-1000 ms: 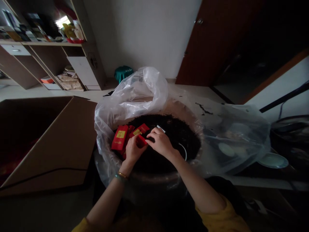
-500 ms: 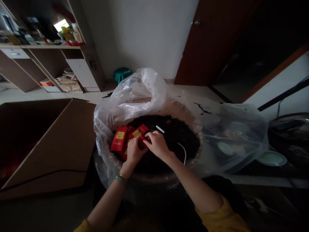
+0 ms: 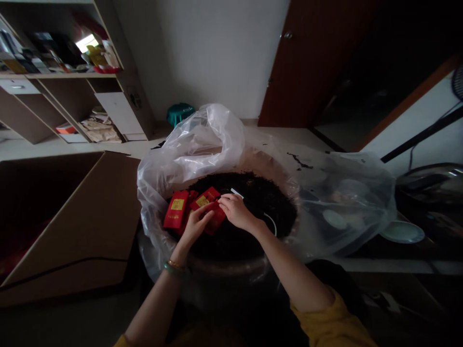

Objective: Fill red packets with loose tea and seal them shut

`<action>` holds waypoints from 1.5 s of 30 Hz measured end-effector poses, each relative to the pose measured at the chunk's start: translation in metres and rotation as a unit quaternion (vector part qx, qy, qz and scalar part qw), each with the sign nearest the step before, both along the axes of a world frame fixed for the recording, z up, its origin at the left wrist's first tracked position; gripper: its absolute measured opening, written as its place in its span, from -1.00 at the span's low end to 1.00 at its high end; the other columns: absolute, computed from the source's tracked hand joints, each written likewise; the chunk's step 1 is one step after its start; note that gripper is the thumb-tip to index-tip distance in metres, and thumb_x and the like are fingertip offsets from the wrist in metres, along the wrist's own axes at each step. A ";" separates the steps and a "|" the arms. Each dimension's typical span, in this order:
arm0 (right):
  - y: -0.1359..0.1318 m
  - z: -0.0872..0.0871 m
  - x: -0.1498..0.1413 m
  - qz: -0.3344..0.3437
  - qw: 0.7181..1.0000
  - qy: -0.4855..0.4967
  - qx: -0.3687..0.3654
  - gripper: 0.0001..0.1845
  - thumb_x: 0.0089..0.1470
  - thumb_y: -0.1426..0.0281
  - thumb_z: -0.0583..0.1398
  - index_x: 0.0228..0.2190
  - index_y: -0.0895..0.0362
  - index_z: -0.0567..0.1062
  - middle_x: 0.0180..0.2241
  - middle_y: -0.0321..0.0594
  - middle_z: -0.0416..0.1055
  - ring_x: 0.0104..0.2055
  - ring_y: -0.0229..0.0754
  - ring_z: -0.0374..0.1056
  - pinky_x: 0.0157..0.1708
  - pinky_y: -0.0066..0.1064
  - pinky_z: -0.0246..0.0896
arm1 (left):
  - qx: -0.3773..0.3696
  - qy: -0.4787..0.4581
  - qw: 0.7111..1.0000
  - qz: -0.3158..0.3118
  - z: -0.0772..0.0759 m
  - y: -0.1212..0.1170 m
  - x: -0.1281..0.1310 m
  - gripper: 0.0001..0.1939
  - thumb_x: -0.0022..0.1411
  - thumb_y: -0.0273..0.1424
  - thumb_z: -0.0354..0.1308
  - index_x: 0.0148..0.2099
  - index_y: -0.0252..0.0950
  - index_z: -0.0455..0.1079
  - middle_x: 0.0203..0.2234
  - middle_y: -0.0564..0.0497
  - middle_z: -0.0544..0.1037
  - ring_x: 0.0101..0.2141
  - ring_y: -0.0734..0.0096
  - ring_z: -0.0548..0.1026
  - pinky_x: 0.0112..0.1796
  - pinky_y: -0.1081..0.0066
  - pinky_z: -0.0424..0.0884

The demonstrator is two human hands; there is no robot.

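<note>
A red paper packet [image 3: 216, 222] is between my two hands, above dark loose leaf-like material [image 3: 253, 193] in a round tub lined with clear plastic. My left hand [image 3: 195, 225] has its fingers and thumb at the packet's left side. My right hand [image 3: 235, 211] has its fingertips together at the packet's upper edge; the exact grip is hidden. Close by on the left rests another red packet with a yellow label [image 3: 176, 209], with more red packets beside it. Behind my right hand lies a small white strip [image 3: 237, 193].
Crumpled clear plastic [image 3: 217, 130] rises over the tub's far rim. An open cardboard box [image 3: 83, 226] stands at left, with red things inside. A white curved handle [image 3: 272, 222] pokes from the dark material. At right are a plastic bag [image 3: 347, 207] and a pale dish [image 3: 403, 232].
My left fingers have straightened and moved slightly left, so more of the red packet shows. My right hand stays at its upper edge. The whole view has shifted a little.
</note>
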State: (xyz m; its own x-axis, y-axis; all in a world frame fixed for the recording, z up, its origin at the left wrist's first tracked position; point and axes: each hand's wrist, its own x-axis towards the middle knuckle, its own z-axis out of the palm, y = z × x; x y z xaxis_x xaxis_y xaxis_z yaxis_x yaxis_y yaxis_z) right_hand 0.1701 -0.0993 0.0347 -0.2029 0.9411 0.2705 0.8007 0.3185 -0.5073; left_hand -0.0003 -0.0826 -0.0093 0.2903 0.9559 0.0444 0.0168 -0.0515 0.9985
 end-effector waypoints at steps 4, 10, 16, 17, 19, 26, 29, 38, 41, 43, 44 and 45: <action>-0.001 0.007 0.007 0.025 0.999 0.031 0.028 -0.88 0.12 0.45 0.18 -0.30 0.12 0.54 -0.30 -0.17 0.51 -0.17 -0.17 0.35 -0.10 -0.31 0.21 | -0.107 -0.082 0.991 0.020 0.006 0.001 0.007 -0.58 -0.16 -0.19 0.40 -0.27 -0.34 0.50 -0.41 -0.01 0.61 -0.39 0.31 0.54 -0.32 0.40 0.44; -0.001 0.010 0.006 -0.018 1.000 -0.019 0.006 -0.91 0.07 0.37 0.26 -0.37 0.11 0.57 -0.42 -0.19 0.49 -0.26 -0.16 0.35 -0.17 -0.31 0.19 | -0.131 -0.150 0.980 0.031 0.003 -0.001 0.020 -0.62 -0.22 -0.22 0.44 -0.43 -0.34 0.39 -0.60 0.13 0.50 -0.59 0.58 0.41 -0.52 0.58 0.31; 0.000 0.000 0.000 -0.004 0.999 -0.016 -0.029 -0.93 0.10 0.43 0.22 -0.40 0.11 0.54 -0.45 -0.23 0.49 -0.31 -0.18 0.35 -0.22 -0.32 0.18 | -0.131 -0.141 0.981 0.039 -0.002 -0.002 0.021 -0.61 -0.21 -0.22 0.43 -0.35 -0.33 0.48 -0.53 0.08 0.55 -0.51 0.52 0.46 -0.46 0.55 0.33; 0.000 -0.001 0.000 -0.013 1.000 0.007 -0.025 -0.96 0.07 0.44 0.24 -0.38 0.11 0.53 -0.46 -0.25 0.48 -0.34 -0.20 0.34 -0.23 -0.34 0.19 | -0.131 -0.138 0.981 0.041 -0.002 -0.002 0.020 -0.61 -0.21 -0.22 0.42 -0.33 -0.33 0.50 -0.50 0.06 0.57 -0.49 0.49 0.48 -0.43 0.53 0.35; 0.001 -0.004 -0.002 -0.039 0.998 0.058 -0.008 -0.89 0.00 0.46 0.29 -0.34 0.11 0.51 -0.49 -0.30 0.44 -0.38 -0.23 0.34 -0.26 -0.37 0.21 | -0.126 -0.134 0.981 0.052 -0.003 -0.002 0.020 -0.63 -0.21 -0.22 0.42 -0.35 -0.34 0.51 -0.49 0.05 0.58 -0.48 0.46 0.48 -0.42 0.51 0.36; 0.003 -0.008 0.002 -0.076 0.982 0.173 -0.031 -0.85 -0.07 0.35 0.32 -0.40 0.15 0.54 -0.42 -0.23 0.49 -0.39 -0.21 0.39 -0.32 -0.39 0.28 | -0.131 -0.172 0.974 0.074 -0.003 -0.002 0.017 -0.64 -0.21 -0.21 0.42 -0.38 -0.32 0.45 -0.55 0.13 0.54 -0.55 0.54 0.46 -0.46 0.54 0.36; 0.001 -0.008 0.003 -0.064 0.977 0.196 -0.057 -0.84 -0.02 0.32 0.28 -0.52 0.15 0.56 -0.51 -0.27 0.50 -0.45 -0.22 0.40 -0.38 -0.41 0.28 | -0.126 -0.153 0.979 0.039 0.002 -0.005 0.018 -0.57 -0.18 -0.21 0.41 -0.26 -0.32 0.46 -0.45 0.06 0.59 -0.47 0.46 0.52 -0.39 0.49 0.42; 0.009 -0.004 0.022 -0.094 0.984 0.141 -0.055 -0.78 0.10 0.33 0.19 -0.22 0.13 0.56 -0.27 -0.17 0.55 -0.23 -0.15 0.46 -0.19 -0.36 0.30 | -0.183 -0.100 0.978 -0.030 0.001 -0.008 0.018 -0.48 -0.34 -0.25 0.48 -0.29 -0.41 0.48 -0.48 -0.05 0.62 -0.49 0.31 0.56 -0.38 0.36 0.47; 0.010 -0.007 0.041 -0.167 0.985 -0.036 -0.039 -0.51 0.00 0.33 0.28 -0.01 0.20 0.43 -0.10 0.03 0.46 -0.07 0.01 0.38 -0.07 -0.22 0.23 | -0.122 -0.109 0.986 0.020 0.001 -0.009 0.016 -0.45 -0.34 -0.23 0.48 -0.26 -0.40 0.48 -0.38 -0.11 0.64 -0.40 0.21 0.59 -0.30 0.27 0.50; 0.009 -0.011 0.050 -0.189 0.970 -0.137 -0.073 -0.39 -0.08 0.34 0.34 0.03 0.20 0.39 -0.09 0.08 0.44 -0.05 0.09 0.34 -0.08 -0.17 0.22 | -0.076 -0.097 0.991 0.052 0.002 -0.010 0.016 -0.46 -0.33 -0.23 0.47 -0.27 -0.41 0.48 -0.36 -0.14 0.64 -0.36 0.16 0.59 -0.26 0.23 0.51; 0.008 -0.014 0.052 -0.193 0.962 -0.168 -0.091 -0.39 -0.09 0.34 0.34 0.03 0.20 0.38 -0.10 0.09 0.44 -0.05 0.10 0.34 -0.10 -0.16 0.23 | -0.056 -0.089 0.992 0.063 0.002 -0.011 0.016 -0.46 -0.33 -0.24 0.47 -0.27 -0.41 0.47 -0.35 -0.15 0.64 -0.35 0.16 0.59 -0.24 0.22 0.51; 0.008 -0.017 0.053 -0.194 0.957 -0.188 -0.103 -0.42 -0.08 0.34 0.34 0.01 0.19 0.39 -0.11 0.08 0.44 -0.06 0.10 0.34 -0.12 -0.16 0.23 | -0.038 -0.082 0.993 0.071 0.002 -0.011 0.016 -0.46 -0.32 -0.25 0.47 -0.26 -0.41 0.47 -0.35 -0.15 0.64 -0.34 0.16 0.59 -0.23 0.22 0.51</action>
State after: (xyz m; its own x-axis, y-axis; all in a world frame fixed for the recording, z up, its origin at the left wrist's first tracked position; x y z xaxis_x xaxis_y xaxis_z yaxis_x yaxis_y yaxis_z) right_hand 0.2227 -0.0918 0.0178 0.1269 0.9908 0.0471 0.9767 -0.1166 -0.1802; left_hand 0.0153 -0.0939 -0.0072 0.1465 0.9892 0.0060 -0.1441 0.0154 0.9894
